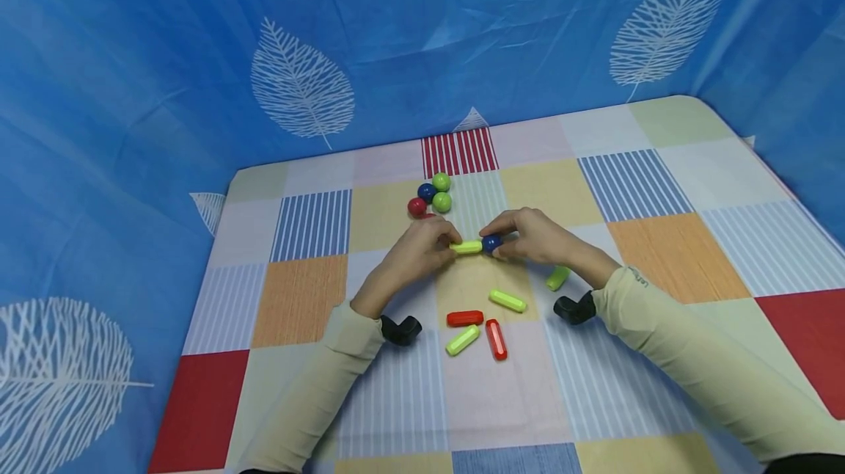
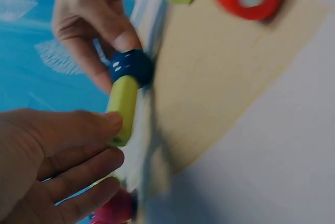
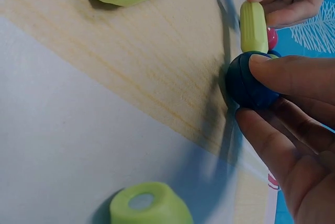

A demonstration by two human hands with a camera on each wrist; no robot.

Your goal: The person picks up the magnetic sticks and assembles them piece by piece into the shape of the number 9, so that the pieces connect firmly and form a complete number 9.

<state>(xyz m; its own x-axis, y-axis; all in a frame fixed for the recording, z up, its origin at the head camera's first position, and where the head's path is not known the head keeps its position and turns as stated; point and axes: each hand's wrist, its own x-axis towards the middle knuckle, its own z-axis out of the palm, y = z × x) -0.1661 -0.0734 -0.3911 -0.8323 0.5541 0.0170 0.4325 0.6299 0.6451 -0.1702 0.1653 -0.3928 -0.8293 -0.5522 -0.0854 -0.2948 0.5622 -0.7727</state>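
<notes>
My left hand (image 1: 422, 248) pinches one end of a yellow-green rod (image 1: 467, 247) between thumb and fingers. At the rod's other end a dark blue ball (image 1: 491, 243) touches it, and my right hand (image 1: 533, 235) grips that ball. Both wrist views show rod and ball meeting end to end; in the right wrist view the blue ball (image 3: 250, 81) sits between thumb and fingertips. The left wrist view has the held rod (image 2: 123, 101) under the left thumb, its near end partly covered.
Just beyond the left hand cluster green balls (image 1: 441, 202), a blue ball (image 1: 426, 192) and red balls (image 1: 416, 208), one partly hidden. Nearer lie red rods (image 1: 465, 318) and yellow-green rods (image 1: 507, 301); another green rod (image 1: 557, 278) is beside the right wrist. A blue curtain (image 1: 422, 34) borders the table.
</notes>
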